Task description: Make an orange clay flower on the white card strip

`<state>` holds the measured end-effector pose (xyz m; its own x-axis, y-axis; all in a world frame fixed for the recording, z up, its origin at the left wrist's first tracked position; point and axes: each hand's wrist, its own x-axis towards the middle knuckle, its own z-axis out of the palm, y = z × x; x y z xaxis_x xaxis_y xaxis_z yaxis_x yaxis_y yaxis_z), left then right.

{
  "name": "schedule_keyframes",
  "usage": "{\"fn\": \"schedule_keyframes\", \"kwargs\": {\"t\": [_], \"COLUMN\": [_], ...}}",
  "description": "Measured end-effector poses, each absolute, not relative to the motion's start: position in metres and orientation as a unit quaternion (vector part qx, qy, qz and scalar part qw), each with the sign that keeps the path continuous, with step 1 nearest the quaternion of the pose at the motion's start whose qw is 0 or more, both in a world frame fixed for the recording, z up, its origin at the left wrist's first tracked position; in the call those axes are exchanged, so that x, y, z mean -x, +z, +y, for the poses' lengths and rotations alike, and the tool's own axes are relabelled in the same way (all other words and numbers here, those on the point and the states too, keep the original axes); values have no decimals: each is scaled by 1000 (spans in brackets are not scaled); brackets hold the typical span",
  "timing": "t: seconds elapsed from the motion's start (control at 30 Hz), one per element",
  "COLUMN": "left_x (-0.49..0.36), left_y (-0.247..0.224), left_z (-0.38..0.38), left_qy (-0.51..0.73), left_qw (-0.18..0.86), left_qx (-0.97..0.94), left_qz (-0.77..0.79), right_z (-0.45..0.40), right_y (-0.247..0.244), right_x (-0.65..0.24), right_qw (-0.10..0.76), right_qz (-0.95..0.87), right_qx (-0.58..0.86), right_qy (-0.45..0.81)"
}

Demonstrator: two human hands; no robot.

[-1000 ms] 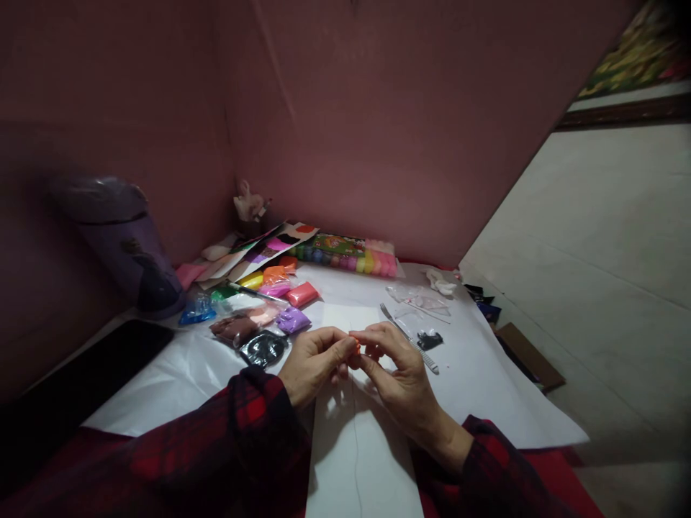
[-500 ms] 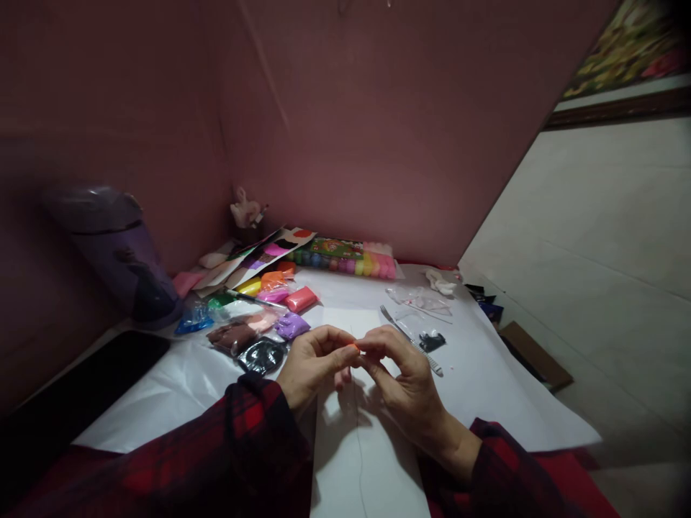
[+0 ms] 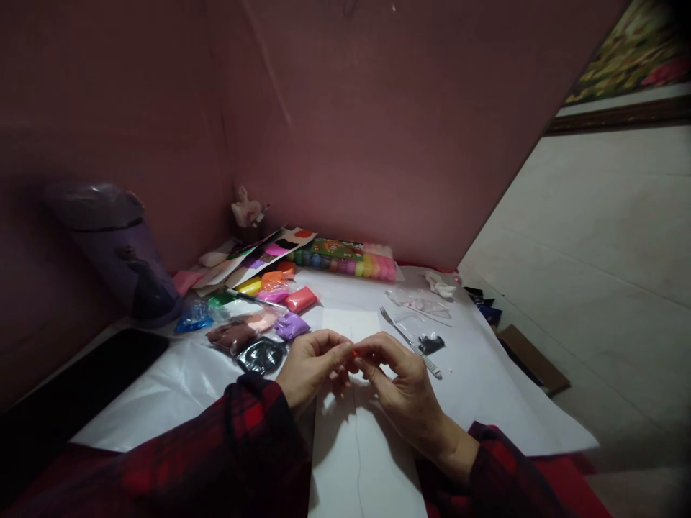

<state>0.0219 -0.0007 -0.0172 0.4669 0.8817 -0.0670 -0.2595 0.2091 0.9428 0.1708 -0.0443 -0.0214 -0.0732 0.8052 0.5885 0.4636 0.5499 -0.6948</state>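
Between the fingertips of both hands is a small orange-red piece (image 3: 355,353), mostly covered by the fingers. My left hand (image 3: 313,367) pinches it from the left with thumb and forefinger. From the right, my right hand (image 3: 402,374) closes thumb and forefinger on the same piece. Both hands hover over a white strip of paper (image 3: 337,467) with a thin curved line along it. A bag of black clay (image 3: 262,355) and a purple packet (image 3: 292,326) lie beside my left hand. A fork-ended tool (image 3: 410,342) lies beyond my right hand.
Coloured clay packets, such as a red one (image 3: 301,298), sit left of centre. Behind them are a colourful tray pack (image 3: 345,257) and painted sheets (image 3: 270,255). A purple container (image 3: 124,252) stands at the left. Black scraps (image 3: 430,344) and clear plastic (image 3: 418,302) lie at the right.
The fingertips have shifted slightly around the small piece, and less of its orange surface shows. My right hand has moved a little left and down.
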Motion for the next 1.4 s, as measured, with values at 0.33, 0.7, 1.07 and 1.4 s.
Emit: {"fn": "schedule_keyframes", "kwargs": {"t": [0.33, 0.7, 1.07, 1.4], "left_x": [-21, -22, -21, -20], "left_y": [-19, -19, -19, -19], "left_z": [1, -2, 1, 1], "left_qy": [420, 448, 437, 414], "left_qw": [697, 656, 669, 609], "left_qx": [-482, -510, -511, -575], "left_qz": [324, 331, 316, 357], "right_z": [-43, -39, -34, -42], "right_y": [-23, -23, -23, -24], "right_x": [-171, -171, -171, -171], "right_qw": [515, 547, 558, 555], "right_qz": [-700, -556, -521, -564], "right_qx": [461, 463, 441, 415], "right_qy": [177, 420, 472, 450]}}
